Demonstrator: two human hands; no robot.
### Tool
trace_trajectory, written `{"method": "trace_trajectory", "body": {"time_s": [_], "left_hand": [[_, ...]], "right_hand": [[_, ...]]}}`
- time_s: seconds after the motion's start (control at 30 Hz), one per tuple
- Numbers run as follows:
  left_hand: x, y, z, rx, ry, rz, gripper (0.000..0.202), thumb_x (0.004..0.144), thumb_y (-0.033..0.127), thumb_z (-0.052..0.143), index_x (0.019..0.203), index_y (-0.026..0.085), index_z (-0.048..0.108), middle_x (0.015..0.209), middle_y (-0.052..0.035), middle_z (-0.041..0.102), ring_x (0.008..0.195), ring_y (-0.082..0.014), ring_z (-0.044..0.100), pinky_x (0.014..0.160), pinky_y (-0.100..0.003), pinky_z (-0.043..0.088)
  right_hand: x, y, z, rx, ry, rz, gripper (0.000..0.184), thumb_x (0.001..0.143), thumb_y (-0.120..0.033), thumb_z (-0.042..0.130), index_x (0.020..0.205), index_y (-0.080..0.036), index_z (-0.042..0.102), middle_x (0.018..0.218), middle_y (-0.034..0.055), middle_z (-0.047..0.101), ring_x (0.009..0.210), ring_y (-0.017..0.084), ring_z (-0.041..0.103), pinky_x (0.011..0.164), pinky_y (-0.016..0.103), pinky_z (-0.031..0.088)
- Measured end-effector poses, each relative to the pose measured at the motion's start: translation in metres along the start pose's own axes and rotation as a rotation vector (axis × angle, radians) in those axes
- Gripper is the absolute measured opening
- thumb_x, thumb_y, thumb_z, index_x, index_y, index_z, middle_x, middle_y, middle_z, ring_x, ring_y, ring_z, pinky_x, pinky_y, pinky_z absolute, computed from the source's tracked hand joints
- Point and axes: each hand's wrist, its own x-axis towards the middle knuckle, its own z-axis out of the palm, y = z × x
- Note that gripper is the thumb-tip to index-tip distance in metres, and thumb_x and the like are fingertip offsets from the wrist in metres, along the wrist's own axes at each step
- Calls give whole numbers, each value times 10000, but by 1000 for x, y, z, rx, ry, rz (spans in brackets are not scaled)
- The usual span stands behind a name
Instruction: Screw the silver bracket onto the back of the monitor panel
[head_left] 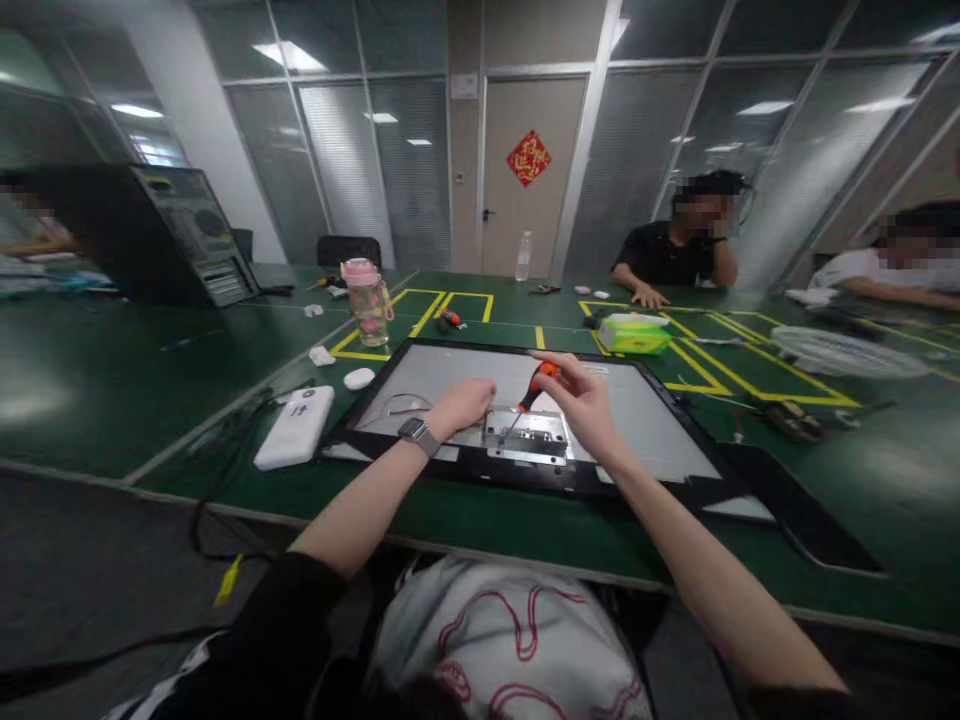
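One long green bench [112, 380], matte, taped with yellow squares. On it lies one big flat panel [645, 420], black frame and pale grey back, its right corner cut off behind the forearm. Behind the panel to the left stands one dark computer tower [191, 235]. Dead centre on the panel sits one shiny metal bracket [536, 430], rectangular.

Two hands are over it. The right hand [581, 400] has its grip closed around one screwdriver [534, 385], orange-and-black handle pinched in the fingertips, the thin shaft slanting down onto the bracket. The tip is too small to make out. The left hand [465, 403] rests curled on the panel just left of the bracket, fingers tucked under, so I can't tell whether its grip has anything.

Left of the panel there's one white rounded box [296, 425]; beyond it to the left, one pink-lidded bottle [367, 300]; beyond it to the right, one green tissue pack [634, 333]. One grey-banded watch [417, 434] on the left wrist.
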Motion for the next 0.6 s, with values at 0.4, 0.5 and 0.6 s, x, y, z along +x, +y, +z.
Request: {"method": "trace_trajectory", "body": {"time_s": [0.4, 0.5, 0.6], "left_hand": [[-3, 1, -4, -6, 1, -9, 272, 923, 183, 375, 1097, 172, 583, 1055, -109, 680, 947, -230, 639, 802, -311, 477], [-4, 1, -4, -10, 1, -7, 266, 926, 184, 377, 1091, 164, 584, 1046, -115, 680, 941, -228, 640, 799, -307, 476], [-3, 0, -3, -10, 3, -5, 264, 929, 192, 375, 1083, 163, 586, 1038, -116, 682, 940, -233, 641, 795, -313, 476]], "right_hand": [[-2, 0, 2, -72, 12, -52, 308, 846, -306, 628, 1151, -295, 673, 889, 24, 630, 865, 183, 593, 886, 380, 465], [-1, -3, 1, -71, -37, -68, 318, 916, -311, 520, 1212, -296, 635, 972, 41, 639, 960, 198, 592, 938, 407, 438], [-1, -6, 2, -30, -52, -42, 339, 928, -304, 497, 1249, -293, 607, 1009, 45, 641, 997, 202, 596, 947, 407, 436]]}}
